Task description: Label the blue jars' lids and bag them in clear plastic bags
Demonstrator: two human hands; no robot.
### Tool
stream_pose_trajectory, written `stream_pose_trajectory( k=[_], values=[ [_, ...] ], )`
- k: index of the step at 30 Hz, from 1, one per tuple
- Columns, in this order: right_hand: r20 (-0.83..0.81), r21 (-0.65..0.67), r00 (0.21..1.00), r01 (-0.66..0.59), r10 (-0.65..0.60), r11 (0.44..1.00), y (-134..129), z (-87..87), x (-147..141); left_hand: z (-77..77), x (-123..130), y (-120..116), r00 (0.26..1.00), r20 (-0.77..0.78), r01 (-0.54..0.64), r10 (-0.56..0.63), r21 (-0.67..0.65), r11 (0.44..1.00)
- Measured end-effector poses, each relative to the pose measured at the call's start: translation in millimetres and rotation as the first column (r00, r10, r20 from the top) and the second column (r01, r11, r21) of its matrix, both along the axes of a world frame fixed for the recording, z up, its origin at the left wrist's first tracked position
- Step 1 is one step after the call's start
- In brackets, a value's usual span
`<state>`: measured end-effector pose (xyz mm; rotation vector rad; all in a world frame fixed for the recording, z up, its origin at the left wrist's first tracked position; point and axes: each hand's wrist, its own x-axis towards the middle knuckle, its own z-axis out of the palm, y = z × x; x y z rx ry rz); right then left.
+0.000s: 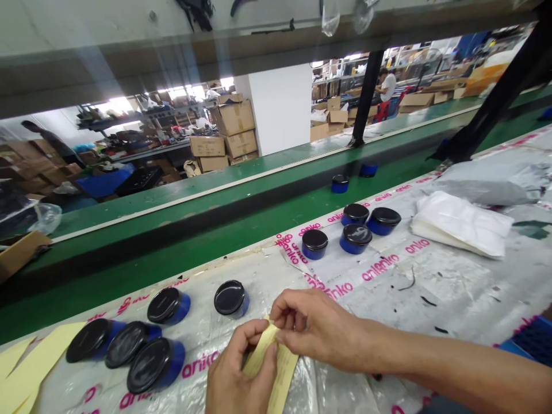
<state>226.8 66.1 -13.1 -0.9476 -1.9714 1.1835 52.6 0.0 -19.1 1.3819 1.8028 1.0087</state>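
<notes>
Pale yellow paper strip (pixel 282 368) hangs pinched between two bare hands above a workbench covered in clear plastic sheeting (pixel 414 293) printed with pink "aniko" lettering. The left hand (pixel 239 368) closes in a narrow grip around the strip, and the right hand (pixel 319 328), reaching in from the right, holds its curled upper end in a tight pinch of thumb and fingers. Uneven pulling between the hands could crease or tear the paper, and a careless wrist could knock the nearest jars, which sit close to the left hand. Eleven round jars with black lids and blue bodies are in view. Five near jars (pixel 155 365) lie left of the hands, four far jars (pixel 356 238) stand farther along the bench, and two belt jars (pixel 340 183) sit on a green conveyor belt (pixel 267 221). At least two more yellow sheets (pixel 34 368) lie at the lower left. One white stack of folded sheets (pixel 461 224) and one grey plastic bag (pixel 487 184) lie at the right. One seated person (pixel 386 86) is visible far beyond the belt.
</notes>
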Motion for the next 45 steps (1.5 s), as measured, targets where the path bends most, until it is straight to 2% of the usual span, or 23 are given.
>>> stream_pose_trajectory(
  k=[7, 17, 23, 27, 32, 38, 45],
  values=[
    [0.040, 0.223, 0.999, -0.026, 0.018, 0.974, 1, -6.1, 1, -1.1, 0, -1, 1.000, 0.009, 0.022, -0.022, -0.003, 1.000],
    [0.104, 0.025, 0.995, -0.006, 0.003, 1.000, -1, 3.8, 1, -4.1, 3, -3, 0.998, -0.061, 0.008, -0.006, 0.028, 1.000],
    [0.118, 0.182, 0.993, -0.033, 0.012, 0.983, -3, 4.3, 3, -3.3, 5, -2, 0.996, -0.082, -0.024, 0.029, 0.055, 0.998],
    [0.127, 0.170, 0.992, -0.039, 0.018, 0.985, -3, 4.6, 4, -2.9, 6, -2, 0.998, -0.055, -0.026, 0.029, 0.068, 0.997],
    [0.139, 0.234, 0.985, -0.133, 0.103, 0.963, 1, 3.7, 5, -4.6, 7, -3, 1.000, -0.001, -0.011, 0.011, 0.047, 0.999],
    [0.094, 0.040, 0.995, -0.041, 0.037, 0.998, 2, -1.2, 2, -7.9, 6, -3, 1.000, -0.008, -0.013, 0.013, 0.069, 0.998],
    [0.076, 0.002, 0.997, -0.015, 0.015, 1.000, 0, -0.3, 2, -9.8, 4, -3, 0.996, -0.087, 0.010, 0.000, 0.114, 0.993]
  ],
)
